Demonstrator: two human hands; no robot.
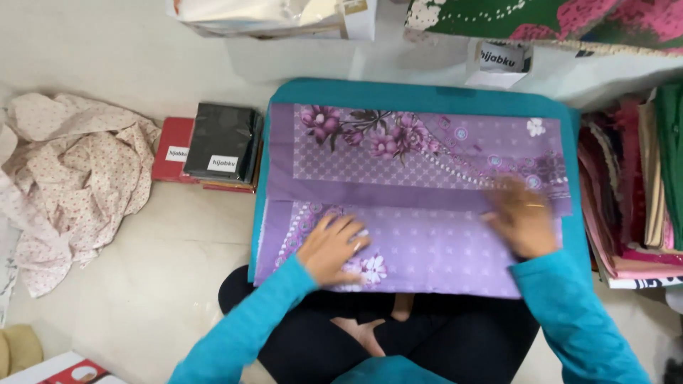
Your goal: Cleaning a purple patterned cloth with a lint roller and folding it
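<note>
A purple cloth (420, 206) lies folded flat over a teal board on the floor, just in front of the seated person's crossed legs. It is a lilac fabric with a small pale grid pattern, dark pink and violet flowers along its upper left part, a curved line of white dots, and a few white blossoms. A horizontal fold runs across its middle, the near half lying over the far half. Its edges are nearly straight and rectangular.
</note>
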